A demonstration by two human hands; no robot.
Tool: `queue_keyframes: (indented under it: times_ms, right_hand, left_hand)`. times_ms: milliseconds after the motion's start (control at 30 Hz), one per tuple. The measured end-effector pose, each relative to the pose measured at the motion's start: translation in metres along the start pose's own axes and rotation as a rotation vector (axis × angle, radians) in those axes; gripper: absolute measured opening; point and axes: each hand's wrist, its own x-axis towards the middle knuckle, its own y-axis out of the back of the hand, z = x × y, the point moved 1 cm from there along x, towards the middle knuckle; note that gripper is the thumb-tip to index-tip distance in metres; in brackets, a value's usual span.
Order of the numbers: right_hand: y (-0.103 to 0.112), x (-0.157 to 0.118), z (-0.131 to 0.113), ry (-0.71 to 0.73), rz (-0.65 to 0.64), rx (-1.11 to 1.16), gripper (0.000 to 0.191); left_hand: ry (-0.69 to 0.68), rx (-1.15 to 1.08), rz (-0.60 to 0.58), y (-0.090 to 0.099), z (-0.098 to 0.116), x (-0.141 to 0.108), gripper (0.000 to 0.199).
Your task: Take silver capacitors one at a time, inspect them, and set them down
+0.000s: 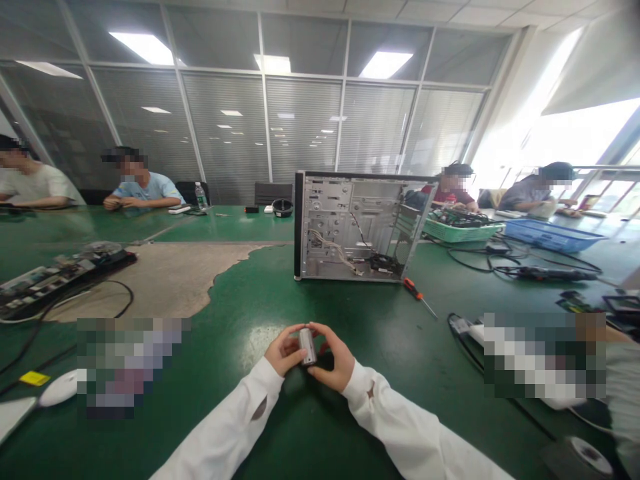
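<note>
In the head view, the **left hand** (286,351) and **right hand** (331,357) come together above the worn green tabletop (250,427), pinching a small silver metal cylinder (308,346) upright between their fingertips. The cylinder sits centred between both palms. Well ahead stands an open computer case (360,227), with a red-handled screwdriver (414,289) just beside its corner.

Silver cylinder (308,346) between both hands (286,351)
</note>
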Motion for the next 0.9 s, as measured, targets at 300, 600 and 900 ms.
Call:
queue_keyframes:
  times_ms: [300,600,900]
  right_hand:
    - [-0.008,0.002,0.031,-0.200,-0.024,0.527,0.069]
    - [-0.010,0.003,0.044,-0.397,0.023,0.904,0.052]
    - [-0.007,0.000,0.034,-0.769,0.072,1.251,0.048]
  left_hand:
    - [0.260,-0.089,0.039,0.002,0.003,0.002,0.052]
    - [0.373,-0.150,-0.038,-0.001,0.007,0.005,0.053]
    - [0.306,-0.068,-0.062,-0.005,0.011,0.001,0.040]
